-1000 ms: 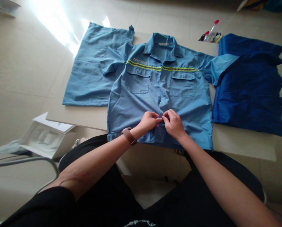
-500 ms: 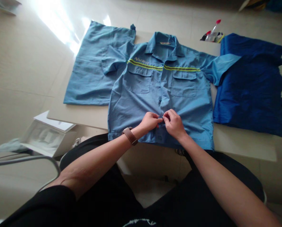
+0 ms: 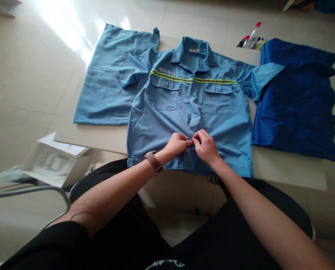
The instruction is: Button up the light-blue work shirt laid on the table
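blue work shirt (image 3: 161, 123) | left hand (image 3: 177, 145) pinches front edge, wrist angled inward | right hand (image 3: 206, 147) pinches opposite edge, fingers curled

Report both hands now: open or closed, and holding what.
Left hand: closed, pinching the front edge of the blue work shirt.
Right hand: closed, pinching the shirt's opposite front edge.

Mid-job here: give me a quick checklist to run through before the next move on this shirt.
Left hand and right hand at the front opening of the light blue work shirt: ok.
Front closed above the hands: ok.
Fastening under the hands: cannot tell, hidden.
Cloth just above the hands lying smooth: not ok, rumpled.
Sleeve clear of the dark blue cloth garment: not ok, overlapping it.
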A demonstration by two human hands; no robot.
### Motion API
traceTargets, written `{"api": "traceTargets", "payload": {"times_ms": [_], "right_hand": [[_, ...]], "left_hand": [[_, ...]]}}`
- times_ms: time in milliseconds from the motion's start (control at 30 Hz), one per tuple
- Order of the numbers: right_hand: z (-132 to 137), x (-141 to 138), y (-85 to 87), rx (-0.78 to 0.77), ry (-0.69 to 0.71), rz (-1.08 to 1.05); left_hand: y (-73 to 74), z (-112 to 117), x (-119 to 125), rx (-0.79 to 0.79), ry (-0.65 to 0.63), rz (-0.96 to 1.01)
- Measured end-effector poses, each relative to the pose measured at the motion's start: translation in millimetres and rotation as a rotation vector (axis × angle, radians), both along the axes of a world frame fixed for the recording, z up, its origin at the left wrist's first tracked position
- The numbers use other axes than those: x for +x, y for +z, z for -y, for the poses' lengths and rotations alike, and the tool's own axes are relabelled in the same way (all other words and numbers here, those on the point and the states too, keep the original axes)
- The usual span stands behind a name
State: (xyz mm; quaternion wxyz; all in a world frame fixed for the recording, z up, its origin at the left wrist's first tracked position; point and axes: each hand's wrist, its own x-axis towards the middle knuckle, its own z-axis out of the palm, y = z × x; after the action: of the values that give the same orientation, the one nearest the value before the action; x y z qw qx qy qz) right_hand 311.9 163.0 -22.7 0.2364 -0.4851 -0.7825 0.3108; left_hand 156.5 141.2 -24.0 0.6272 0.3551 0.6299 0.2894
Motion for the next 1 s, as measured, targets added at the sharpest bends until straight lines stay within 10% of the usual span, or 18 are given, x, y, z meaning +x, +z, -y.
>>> {"api": "traceTargets", "payload": {"times_ms": [1000], "right_hand": [[0.9, -0.4, 0.7, -0.016, 0.006, 0.010]], "left_hand": [[-2.3, 1.5, 0.3, 0.085, 0.018, -0.026]]}}
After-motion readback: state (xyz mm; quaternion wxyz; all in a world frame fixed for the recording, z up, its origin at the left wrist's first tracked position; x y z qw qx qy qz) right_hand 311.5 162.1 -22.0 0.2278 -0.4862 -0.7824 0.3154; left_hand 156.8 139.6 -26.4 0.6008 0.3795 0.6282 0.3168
